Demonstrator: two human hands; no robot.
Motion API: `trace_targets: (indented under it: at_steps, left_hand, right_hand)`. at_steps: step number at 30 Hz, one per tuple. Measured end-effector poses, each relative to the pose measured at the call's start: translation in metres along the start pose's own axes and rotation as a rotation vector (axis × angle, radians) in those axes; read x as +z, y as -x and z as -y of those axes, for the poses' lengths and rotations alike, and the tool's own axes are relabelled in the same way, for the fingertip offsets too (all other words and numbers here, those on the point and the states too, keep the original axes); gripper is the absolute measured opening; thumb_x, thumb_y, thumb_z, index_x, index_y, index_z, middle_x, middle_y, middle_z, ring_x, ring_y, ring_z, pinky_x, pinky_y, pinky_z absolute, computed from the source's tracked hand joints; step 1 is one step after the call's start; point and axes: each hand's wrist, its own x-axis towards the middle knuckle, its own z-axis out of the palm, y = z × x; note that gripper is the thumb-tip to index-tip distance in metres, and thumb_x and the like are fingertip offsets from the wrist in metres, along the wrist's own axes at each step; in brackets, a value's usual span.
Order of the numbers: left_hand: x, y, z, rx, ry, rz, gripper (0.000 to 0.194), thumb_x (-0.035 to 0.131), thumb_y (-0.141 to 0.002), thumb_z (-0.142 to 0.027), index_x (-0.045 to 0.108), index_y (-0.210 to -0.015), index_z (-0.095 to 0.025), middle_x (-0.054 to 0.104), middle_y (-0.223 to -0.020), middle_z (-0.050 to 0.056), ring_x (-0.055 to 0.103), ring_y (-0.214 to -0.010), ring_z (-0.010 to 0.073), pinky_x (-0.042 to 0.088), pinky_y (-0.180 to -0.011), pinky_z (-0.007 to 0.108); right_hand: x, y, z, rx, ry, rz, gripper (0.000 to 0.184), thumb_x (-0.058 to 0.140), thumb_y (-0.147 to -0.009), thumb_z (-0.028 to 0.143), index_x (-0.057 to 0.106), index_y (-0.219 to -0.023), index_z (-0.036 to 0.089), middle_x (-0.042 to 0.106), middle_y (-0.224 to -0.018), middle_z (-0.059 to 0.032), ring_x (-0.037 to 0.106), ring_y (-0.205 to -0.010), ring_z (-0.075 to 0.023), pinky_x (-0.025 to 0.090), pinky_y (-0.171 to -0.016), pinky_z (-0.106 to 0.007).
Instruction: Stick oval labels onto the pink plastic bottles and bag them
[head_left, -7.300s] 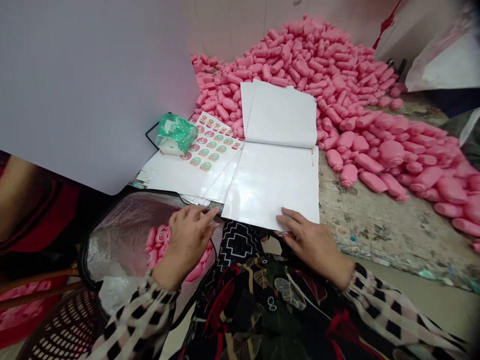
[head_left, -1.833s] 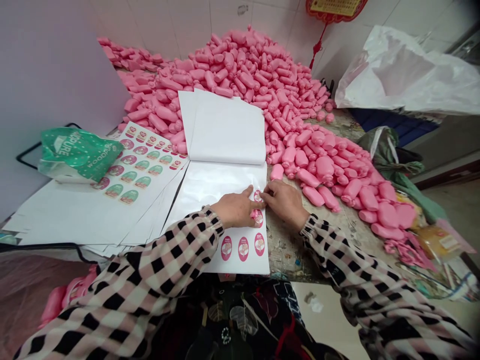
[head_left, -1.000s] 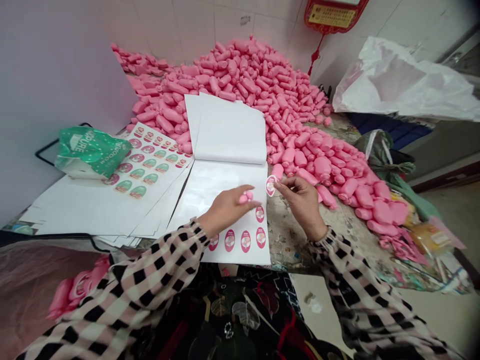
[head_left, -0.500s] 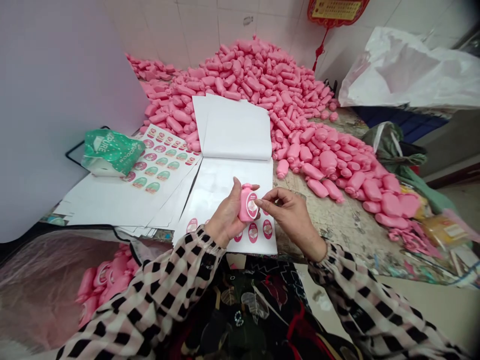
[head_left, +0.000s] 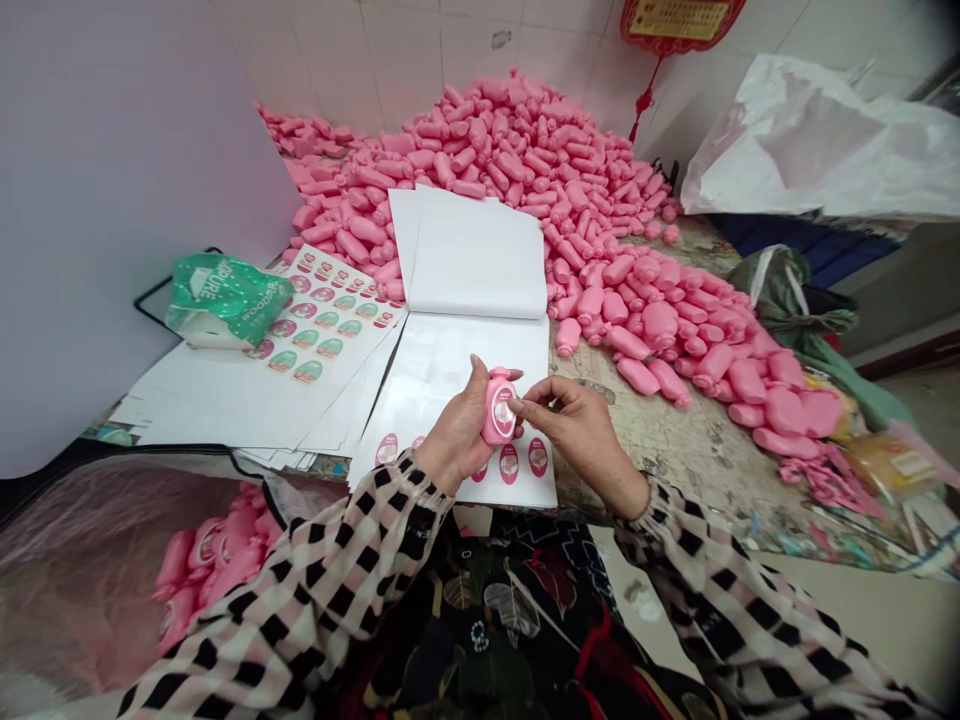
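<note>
Just below the centre of the frame, our left hand (head_left: 459, 430) grasped a small pink bottle (head_left: 491, 431), its fingers wrapped behind and the thumb raised along the bottle's left side. The bottle's neck pointed toward the top of the frame, and an oval pink-and-white label (head_left: 502, 402) sat on its front. Our right hand (head_left: 576, 425) came in from the right with its fingers curled; the tips of thumb and forefinger touched the label, but we could not tell whether they pinched its edge or pressed on its face.

Under our hands lay a white sticker sheet (head_left: 457, 360), with a few oval stickers (head_left: 508, 464) along its lower edge, partly covered by the left hand. Past its top edge, at the centre, lay folded-back white paper (head_left: 480, 250). At the left we had a printed label sheet (head_left: 330, 330) with a green packet (head_left: 225, 300) against it. A heap of pink bottles (head_left: 510, 150) filled the upper centre and ran down the right side of the worktop (head_left: 637, 440). At the lower left, more labelled bottles (head_left: 225, 550) lay in a plastic-lined container (head_left: 67, 570).
</note>
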Motion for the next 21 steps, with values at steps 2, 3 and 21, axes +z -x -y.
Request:
trace_targets:
  at_steps: [2,3,21]
  left_hand:
    - [0.000,0.000,0.000,0.002,-0.002,-0.005,0.057,0.032,-0.087,-0.064,0.059,-0.100,-0.016,0.051,-0.070,0.002,0.053,-0.054,0.0114,0.046,-0.049,0.025]
    - [0.000,0.000,0.000,0.003,-0.004,-0.007,0.057,0.032,-0.087,-0.064,0.059,-0.100,-0.016,0.051,-0.070,0.002,0.053,-0.055,0.0113,0.046,-0.049,0.025]
    - [-0.009,0.017,-0.014,-0.171,-0.295,0.263,0.063,0.074,-0.070,-0.018,0.038,-0.122,-0.025,0.059,-0.087,0.003,0.065,-0.071,0.0180,0.054,-0.068,0.035]
  right_hand:
    - [0.001,0.000,-0.001,0.009,-0.003,0.006,0.020,0.068,-0.075,0.040,0.064,-0.071,0.021,0.066,-0.072,-0.0008,0.058,-0.065,-0.0147,0.044,-0.060,-0.028]
    - [0.001,0.000,-0.002,0.012,-0.003,0.009,0.020,0.067,-0.075,0.040,0.064,-0.071,0.021,0.066,-0.071,-0.0007,0.058,-0.066,-0.0148,0.045,-0.060,-0.028]
    - [-0.005,0.002,-0.010,0.015,0.029,0.038,0.022,0.068,-0.074,0.042,0.064,-0.071,0.021,0.064,-0.070,0.0008,0.055,-0.063,-0.0133,0.040,-0.057,-0.026]
